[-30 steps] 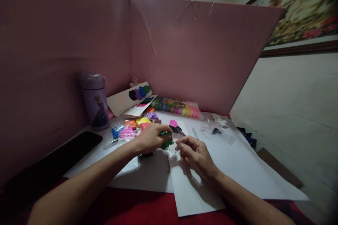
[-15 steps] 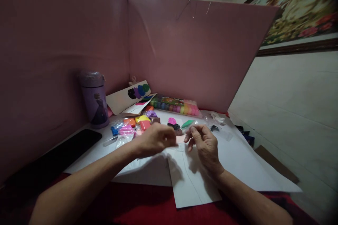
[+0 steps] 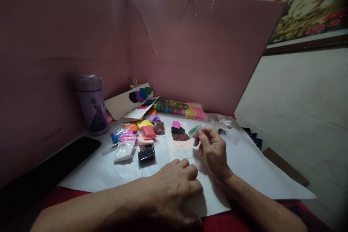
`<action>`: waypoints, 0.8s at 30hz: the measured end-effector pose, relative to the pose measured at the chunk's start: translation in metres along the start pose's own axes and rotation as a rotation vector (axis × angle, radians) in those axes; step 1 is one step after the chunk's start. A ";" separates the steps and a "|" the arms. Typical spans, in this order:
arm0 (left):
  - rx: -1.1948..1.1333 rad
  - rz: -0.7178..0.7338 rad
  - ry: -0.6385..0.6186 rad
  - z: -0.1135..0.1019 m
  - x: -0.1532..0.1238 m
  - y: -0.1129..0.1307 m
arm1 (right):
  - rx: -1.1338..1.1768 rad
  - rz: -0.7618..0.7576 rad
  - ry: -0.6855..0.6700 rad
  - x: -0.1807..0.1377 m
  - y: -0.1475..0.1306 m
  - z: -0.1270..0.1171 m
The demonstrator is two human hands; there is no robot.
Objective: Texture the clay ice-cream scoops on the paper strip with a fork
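My right hand (image 3: 212, 148) is raised over the white paper (image 3: 244, 166) and pinches a small clear packet of green clay (image 3: 195, 129) between thumb and fingers. My left hand (image 3: 176, 185) lies near the front edge, fingers curled down on a paper strip (image 3: 187, 152). That strip carries patches of pink (image 3: 176, 124), black, brown and pale clay. Several packets of coloured clay (image 3: 148, 131) lie to the left, with a white packet (image 3: 123, 151) and a black packet (image 3: 146, 153) nearest me.
A purple bottle (image 3: 91, 103) stands at the back left beside a black phone (image 3: 57, 163). A box of coloured clay sticks (image 3: 181, 108) and a card with colour swatches (image 3: 130, 99) lie against the pink partition (image 3: 201, 50). Red cloth shows at the front.
My left hand pulled back from the clay toward the front edge and now rests on the paper. My right hand lifted with the green packet.
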State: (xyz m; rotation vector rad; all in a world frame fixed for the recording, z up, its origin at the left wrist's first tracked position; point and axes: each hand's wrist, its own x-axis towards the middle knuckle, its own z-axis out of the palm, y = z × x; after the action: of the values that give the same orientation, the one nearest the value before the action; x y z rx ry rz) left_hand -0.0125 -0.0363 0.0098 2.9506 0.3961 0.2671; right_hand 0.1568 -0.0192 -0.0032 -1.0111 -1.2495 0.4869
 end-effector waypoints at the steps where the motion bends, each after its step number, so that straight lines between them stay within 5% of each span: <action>1: 0.024 -0.001 0.002 0.000 0.000 0.001 | -0.004 -0.016 0.001 0.000 0.001 -0.001; 9: 0.071 -0.024 0.040 -0.006 0.000 -0.007 | -0.024 -0.066 -0.114 -0.003 0.004 -0.002; 17: -0.280 -0.459 0.481 -0.019 0.006 -0.014 | -0.054 -0.132 -0.319 -0.020 -0.002 0.002; 24: -0.335 -0.502 0.478 -0.020 0.006 -0.018 | -0.134 -0.183 -0.380 -0.024 -0.006 0.004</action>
State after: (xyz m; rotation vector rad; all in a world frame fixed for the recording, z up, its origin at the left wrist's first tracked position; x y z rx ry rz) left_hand -0.0154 -0.0149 0.0269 2.3389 1.0124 0.8700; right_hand 0.1453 -0.0398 -0.0111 -0.9304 -1.7170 0.4706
